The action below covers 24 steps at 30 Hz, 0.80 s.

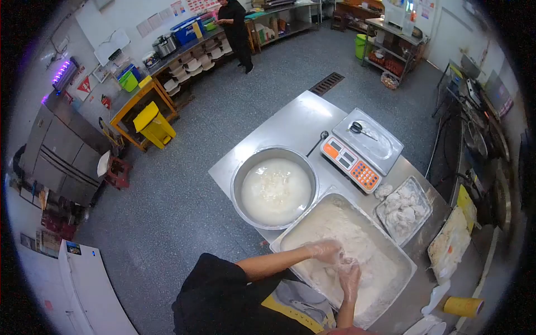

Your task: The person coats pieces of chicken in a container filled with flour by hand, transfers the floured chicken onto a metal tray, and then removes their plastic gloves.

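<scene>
Left hand (326, 251) and right hand (350, 277) curl half-closed over a powdery tray (406, 267) (any grip unclear) on the steel worktop (304, 118); speckled grey floor (167, 206) stretches beyond.

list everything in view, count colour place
flat steel table: one, silver, centre
round metal pot: one, silver, table's left
rectangular metal tray: one, silver, beside pot
loose powder: one layer, white, in tray
digital scale: one, orange and grey, behind tray
slim scissors: one, black, on scale
rectangular tub of lumps: one, pale, beside tray
boxy plastic bin: one, yellow, left floor
tall steel cabinet: one, grey, left wall
standing person: one, black clothes, back counter
other furnishings: several, mixed colours, along walls
left grip: one, whitened, in tray
right grip: one, whitened, in tray
</scene>
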Available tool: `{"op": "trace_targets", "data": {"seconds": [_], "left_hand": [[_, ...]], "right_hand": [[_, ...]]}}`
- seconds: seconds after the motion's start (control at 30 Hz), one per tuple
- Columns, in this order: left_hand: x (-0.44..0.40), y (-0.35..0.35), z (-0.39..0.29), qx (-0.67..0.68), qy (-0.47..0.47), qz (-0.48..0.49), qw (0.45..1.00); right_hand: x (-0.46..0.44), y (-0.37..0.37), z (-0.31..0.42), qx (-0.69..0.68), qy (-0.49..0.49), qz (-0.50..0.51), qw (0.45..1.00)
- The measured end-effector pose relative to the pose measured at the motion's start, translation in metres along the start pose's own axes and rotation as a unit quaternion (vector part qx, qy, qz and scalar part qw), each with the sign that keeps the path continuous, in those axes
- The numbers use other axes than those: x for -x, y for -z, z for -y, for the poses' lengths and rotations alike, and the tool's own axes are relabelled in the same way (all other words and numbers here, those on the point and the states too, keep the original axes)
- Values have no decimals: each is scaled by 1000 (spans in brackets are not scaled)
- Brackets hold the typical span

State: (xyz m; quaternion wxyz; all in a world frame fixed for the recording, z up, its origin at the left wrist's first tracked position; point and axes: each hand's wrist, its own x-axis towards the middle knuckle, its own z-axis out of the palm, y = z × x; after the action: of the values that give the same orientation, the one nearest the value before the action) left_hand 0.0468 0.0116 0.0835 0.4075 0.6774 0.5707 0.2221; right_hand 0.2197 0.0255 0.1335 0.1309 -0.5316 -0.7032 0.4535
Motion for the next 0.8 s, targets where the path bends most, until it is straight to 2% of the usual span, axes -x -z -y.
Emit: {"op": "trace_targets", "data": {"seconds": [0.03, 0.07, 0.1, 0.13, 0.17, 0.2, 0.23, 0.3, 0.33, 0.4, 0.43, 0.5, 0.53, 0.6, 0.63, 0.7, 0.73, 0.8], "left_hand": [[-4, -5, 6, -1, 0, -3, 1000], [-6, -9, 10, -36, 34, 34, 998], [-8, -15, 14, -70, 67, 72, 993], [-5, -20, 20, -70, 66, 71, 993], [0, -27, 28, -85, 14, -12, 996], [4, -35, 33, -98, -37, -94, 990], [6, -42, 33, -97, -38, -95, 990], [9, -52, 33, -193, -60, -5, 979], [14, -48, 20, -191, -59, -7, 980], [27, -27, -19, -198, 26, 35, 979], [25, -38, -13, -199, 24, 34, 979], [17, -74, 11, -253, -129, -215, 934], [13, -79, 15, -252, -129, -215, 935], [8, -75, 9, -198, -38, -141, 969], [7, -71, 9, -198, -40, -143, 969], [18, -15, -18, -140, -5, -48, 989], [17, 0, -21, -141, -4, -49, 989], [18, 16, -20, -25, 96, -79, 992]], "right_hand": [[-1, 3, -10, 17, 32, 3, 999], [-1, 6, -22, 34, 63, 7, 997], [-1, 11, -37, 36, 63, 8, 997], [-4, 18, -55, 115, 30, 9, 993], [-8, 25, -77, 193, -3, 8, 981], [-12, 34, -102, 158, -19, 1, 987], [-16, 44, -127, 124, -35, -7, 992], [-18, 68, -142, 197, -74, 0, 978], [-23, 64, -189, 256, -46, -2, 966], [-35, 57, -291, 372, 10, -16, 928], [-33, 59, -264, 353, -15, -13, 935], [-21, 64, -178, 296, -90, -1, 951], [-21, 63, -180, 297, -91, -1, 951], [-21, 62, -176, 305, -94, -24, 947], [-21, 65, -174, 306, -94, -27, 947], [-17, 68, -141, 217, -151, -11, 964], [-20, 70, -151, 217, -150, -11, 965], [-24, 71, -171, 226, -221, 10, 949]]}}
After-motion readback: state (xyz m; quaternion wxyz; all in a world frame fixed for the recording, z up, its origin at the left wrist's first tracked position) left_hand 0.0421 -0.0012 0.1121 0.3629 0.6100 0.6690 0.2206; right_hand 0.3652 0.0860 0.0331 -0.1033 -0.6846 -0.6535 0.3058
